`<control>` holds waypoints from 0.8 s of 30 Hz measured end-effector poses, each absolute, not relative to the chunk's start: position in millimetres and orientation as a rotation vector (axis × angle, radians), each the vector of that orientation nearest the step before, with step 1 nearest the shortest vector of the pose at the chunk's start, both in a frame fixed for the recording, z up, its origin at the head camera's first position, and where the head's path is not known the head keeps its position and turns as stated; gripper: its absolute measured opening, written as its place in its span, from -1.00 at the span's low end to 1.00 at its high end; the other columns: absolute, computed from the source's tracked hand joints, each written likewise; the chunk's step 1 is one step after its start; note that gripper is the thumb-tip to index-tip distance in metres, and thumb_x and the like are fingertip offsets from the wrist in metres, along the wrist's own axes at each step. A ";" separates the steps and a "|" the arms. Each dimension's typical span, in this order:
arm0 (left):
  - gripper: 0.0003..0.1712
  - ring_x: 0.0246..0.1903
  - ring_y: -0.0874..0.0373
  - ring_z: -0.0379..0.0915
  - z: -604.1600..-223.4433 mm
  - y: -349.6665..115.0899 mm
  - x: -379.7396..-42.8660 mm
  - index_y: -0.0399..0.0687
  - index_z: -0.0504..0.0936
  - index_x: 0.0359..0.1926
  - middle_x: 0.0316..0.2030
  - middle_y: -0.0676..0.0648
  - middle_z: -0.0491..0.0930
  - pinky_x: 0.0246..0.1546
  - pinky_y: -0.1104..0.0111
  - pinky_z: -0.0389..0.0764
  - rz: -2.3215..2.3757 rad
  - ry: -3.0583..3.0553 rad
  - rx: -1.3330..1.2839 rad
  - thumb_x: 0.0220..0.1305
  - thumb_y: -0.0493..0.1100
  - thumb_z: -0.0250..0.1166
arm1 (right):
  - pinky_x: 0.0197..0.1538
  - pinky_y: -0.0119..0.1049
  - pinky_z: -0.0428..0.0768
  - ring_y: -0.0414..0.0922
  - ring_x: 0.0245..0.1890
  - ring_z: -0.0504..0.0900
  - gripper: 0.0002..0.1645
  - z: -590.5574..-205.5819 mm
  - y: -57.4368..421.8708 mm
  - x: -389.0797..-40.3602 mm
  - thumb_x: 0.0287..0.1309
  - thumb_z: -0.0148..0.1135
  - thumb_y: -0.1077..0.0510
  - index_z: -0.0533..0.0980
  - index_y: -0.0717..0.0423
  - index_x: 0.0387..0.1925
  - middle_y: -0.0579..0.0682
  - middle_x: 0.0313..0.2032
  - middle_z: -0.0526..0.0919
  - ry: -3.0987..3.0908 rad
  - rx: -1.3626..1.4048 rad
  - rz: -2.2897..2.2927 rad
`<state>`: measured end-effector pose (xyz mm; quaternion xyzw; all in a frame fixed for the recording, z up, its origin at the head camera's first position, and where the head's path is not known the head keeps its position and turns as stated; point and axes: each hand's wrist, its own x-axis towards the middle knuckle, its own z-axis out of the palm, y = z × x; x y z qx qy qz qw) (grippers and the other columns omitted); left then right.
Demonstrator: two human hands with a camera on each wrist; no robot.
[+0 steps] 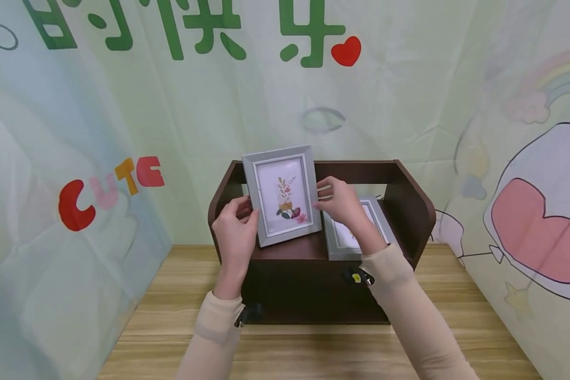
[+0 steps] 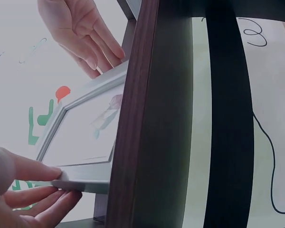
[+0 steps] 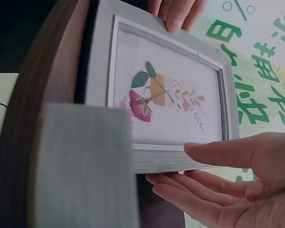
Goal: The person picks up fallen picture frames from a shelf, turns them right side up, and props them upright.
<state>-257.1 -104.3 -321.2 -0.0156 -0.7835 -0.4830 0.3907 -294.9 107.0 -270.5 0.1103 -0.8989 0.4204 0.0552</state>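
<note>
A grey picture frame [image 1: 285, 195] with a pressed-flower picture stands tilted in the left part of a dark brown wooden shelf box [image 1: 290, 290]. My left hand [image 1: 236, 227] pinches its left edge, thumb in front and fingers behind, as the left wrist view [image 2: 38, 190] shows. At the opposite edge is my right hand [image 1: 344, 203], its fingers extended and spread from the thumb. Its thumb [image 3: 218, 151] overlaps the frame's border in the right wrist view, with the fingers [image 3: 194, 190] just below that side. A second grey frame [image 1: 334, 240] leans in the box's right part, partly covered by my right forearm.
Raised side walls [image 1: 415, 211] and a back rail [image 1: 361, 171] bound the box. It stands on a wood-grain table [image 1: 171, 311] against a printed cloth backdrop [image 1: 399, 95], with cloth on both sides too. In the right wrist view a blurred grey frame edge [image 3: 85, 166] fills the foreground.
</note>
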 end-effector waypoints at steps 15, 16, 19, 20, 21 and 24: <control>-0.70 -0.19 -0.04 0.65 -320.6 -103.5 -263.4 -0.30 0.62 -0.05 -0.17 -0.25 0.63 -0.19 0.22 0.68 -1.218 -2.008 -0.036 0.15 -0.33 0.30 | -0.01 -0.11 0.63 0.05 -0.02 0.65 -0.49 -292.2 107.4 -280.9 0.07 0.35 0.22 0.47 0.14 0.09 0.15 0.03 0.61 -2.526 0.307 1.362; -0.70 -0.19 -0.05 0.65 -320.6 -103.3 -263.8 -0.30 0.62 -0.06 -0.17 -0.26 0.63 -0.19 0.22 0.68 -1.222 -2.007 -0.038 0.16 -0.33 0.30 | -0.01 -0.12 0.63 0.04 -0.02 0.65 -0.49 -294.2 107.4 -280.2 0.07 0.36 0.21 0.47 0.13 0.09 0.14 0.03 0.61 -2.512 0.300 1.367; -0.71 -0.19 -0.05 0.65 -320.7 -102.6 -265.4 -0.32 0.61 -0.07 -0.18 -0.26 0.63 -0.18 0.21 0.68 -1.228 -2.003 -0.043 0.16 -0.34 0.29 | 0.00 -0.13 0.63 0.03 -0.03 0.66 -0.50 -300.3 107.4 -279.0 0.04 0.37 0.24 0.49 0.16 0.07 0.14 0.01 0.63 -2.448 0.306 1.411; -0.72 -0.19 -0.05 0.65 -321.0 -102.4 -266.3 -0.31 0.61 -0.07 -0.18 -0.26 0.63 -0.18 0.21 0.68 -1.223 -2.004 -0.041 0.17 -0.33 0.29 | 0.00 -0.13 0.63 0.03 -0.04 0.66 -0.50 -302.2 107.0 -278.7 0.03 0.38 0.25 0.49 0.18 0.05 0.15 -0.01 0.64 -2.424 0.308 1.427; -0.72 -0.19 -0.05 0.65 -320.9 -102.1 -267.1 -0.32 0.61 -0.07 -0.18 -0.26 0.63 -0.18 0.21 0.68 -1.221 -2.002 -0.040 0.17 -0.33 0.29 | 0.01 -0.13 0.63 0.03 -0.04 0.66 -0.51 -303.9 106.5 -278.2 0.02 0.38 0.25 0.50 0.20 0.04 0.16 -0.03 0.65 -2.400 0.305 1.444; -0.72 -0.19 -0.04 0.65 -321.6 -101.5 -269.8 -0.31 0.61 -0.07 -0.18 -0.25 0.64 -0.18 0.22 0.68 -1.207 -1.997 -0.040 0.17 -0.34 0.29 | 0.00 -0.12 0.63 0.04 -0.05 0.67 -0.51 -307.4 103.3 -275.5 0.00 0.38 0.29 0.51 0.25 0.03 0.21 -0.05 0.66 -2.327 0.296 1.500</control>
